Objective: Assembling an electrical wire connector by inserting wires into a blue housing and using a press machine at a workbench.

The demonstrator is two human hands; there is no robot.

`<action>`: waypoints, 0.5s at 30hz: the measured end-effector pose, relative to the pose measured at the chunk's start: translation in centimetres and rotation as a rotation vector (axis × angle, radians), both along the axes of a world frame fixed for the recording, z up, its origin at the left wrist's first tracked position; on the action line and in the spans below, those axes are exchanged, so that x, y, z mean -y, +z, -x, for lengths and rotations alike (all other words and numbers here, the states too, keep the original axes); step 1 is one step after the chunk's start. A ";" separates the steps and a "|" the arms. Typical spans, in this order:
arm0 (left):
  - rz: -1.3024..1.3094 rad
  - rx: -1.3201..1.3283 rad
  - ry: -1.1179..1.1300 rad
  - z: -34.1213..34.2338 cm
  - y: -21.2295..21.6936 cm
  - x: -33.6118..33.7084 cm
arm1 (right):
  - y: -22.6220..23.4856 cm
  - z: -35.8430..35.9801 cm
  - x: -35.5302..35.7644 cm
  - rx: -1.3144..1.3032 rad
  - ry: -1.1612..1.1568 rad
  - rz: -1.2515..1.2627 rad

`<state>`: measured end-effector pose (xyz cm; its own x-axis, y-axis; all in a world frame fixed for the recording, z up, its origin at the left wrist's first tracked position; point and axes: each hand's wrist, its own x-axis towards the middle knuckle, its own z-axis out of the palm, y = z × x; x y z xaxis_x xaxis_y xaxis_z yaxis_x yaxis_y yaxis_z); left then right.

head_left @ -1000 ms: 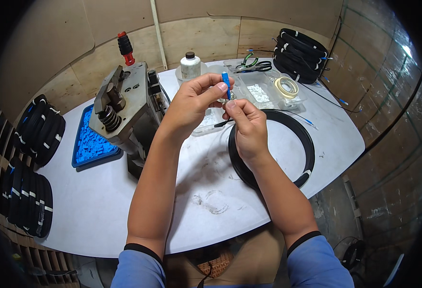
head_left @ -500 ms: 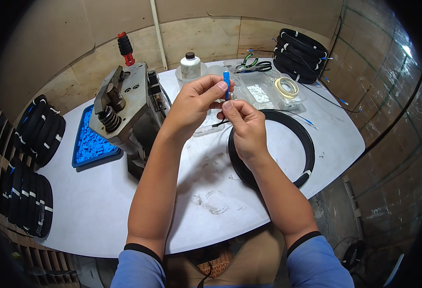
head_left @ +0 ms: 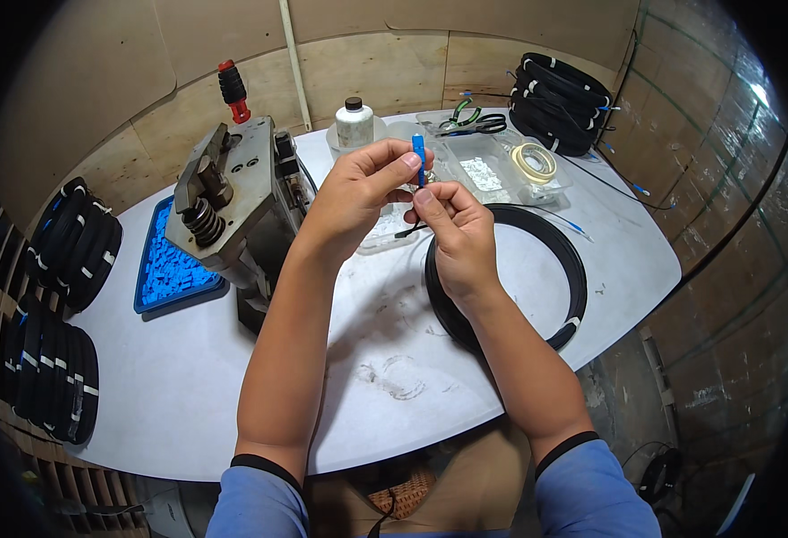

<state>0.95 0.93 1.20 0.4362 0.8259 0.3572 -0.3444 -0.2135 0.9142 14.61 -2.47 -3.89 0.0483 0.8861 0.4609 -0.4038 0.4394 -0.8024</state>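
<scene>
Near the worktop's (head_left: 170,386) far edge I see a white bottle (head_left: 355,128); a metal machine (head_left: 252,181) stands toward the left edge, and cream tape (head_left: 517,164) lies toward the right.

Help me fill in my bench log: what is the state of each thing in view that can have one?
Left hand: grip closed on the blue connector
Right hand: grip closed just below, apparently on the black cable
Blue connector: held upright
White bottle: upright, capped
Black coil: lying flat, white tape around one spot
Blue tray: uncovered, holding many blue pieces
Rear coil stack: banded in white
Left coil bundles: banded in white
</scene>
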 end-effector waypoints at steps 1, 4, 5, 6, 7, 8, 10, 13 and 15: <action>0.004 -0.002 -0.005 0.0 0.0 0.0 | 0.0 0.0 0.0 0.000 -0.001 0.001; 0.007 -0.027 -0.026 0.1 0.0 0.1 | -0.1 0.0 -0.1 0.004 -0.002 -0.008; 0.007 -0.026 -0.027 0.1 0.0 0.1 | -0.1 -0.1 -0.1 0.005 0.000 -0.012; -0.003 -0.032 -0.025 0.2 0.0 0.0 | 0.0 -0.1 -0.1 0.006 0.001 -0.017; -0.013 -0.037 -0.023 0.2 0.0 0.0 | 0.0 -0.1 -0.1 0.006 0.001 -0.017; -0.011 -0.037 -0.022 0.2 0.0 0.0 | -0.1 0.0 -0.1 0.011 -0.001 -0.012; -0.020 -0.018 -0.011 0.2 0.0 -0.1 | -0.2 0.1 0.0 0.016 -0.001 -0.005; -0.007 -0.034 -0.006 0.2 0.0 0.0 | 0.0 0.1 0.0 0.022 -0.008 -0.003; 0.004 -0.033 -0.024 0.0 0.0 -0.1 | 0.1 0.0 -0.1 0.003 0.003 -0.025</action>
